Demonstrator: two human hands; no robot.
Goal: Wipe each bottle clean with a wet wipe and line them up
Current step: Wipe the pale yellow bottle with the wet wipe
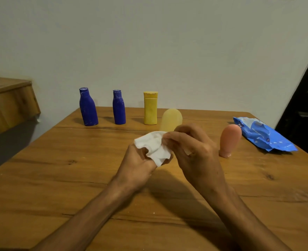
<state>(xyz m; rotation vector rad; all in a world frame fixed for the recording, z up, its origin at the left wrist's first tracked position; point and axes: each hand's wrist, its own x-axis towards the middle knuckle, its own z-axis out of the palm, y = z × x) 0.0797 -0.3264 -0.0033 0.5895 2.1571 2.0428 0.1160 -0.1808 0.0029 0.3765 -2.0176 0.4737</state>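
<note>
Both hands hold a crumpled white wet wipe (154,145) above the middle of the wooden table (59,178). My left hand (136,163) grips its lower part, and my right hand (194,151) pinches its upper right edge. Along the far side stand two dark blue bottles (88,107) (119,107) and a yellow bottle (150,108) in a row. A pale yellow tube (171,119) stands just behind my hands, partly hidden. A pink tube (230,140) stands cap-down to the right of my right hand.
A blue wet wipe pack (263,136) lies at the table's right edge. A wooden ledge (8,100) juts from the wall at the left. A dark door (303,109) stands at the far right.
</note>
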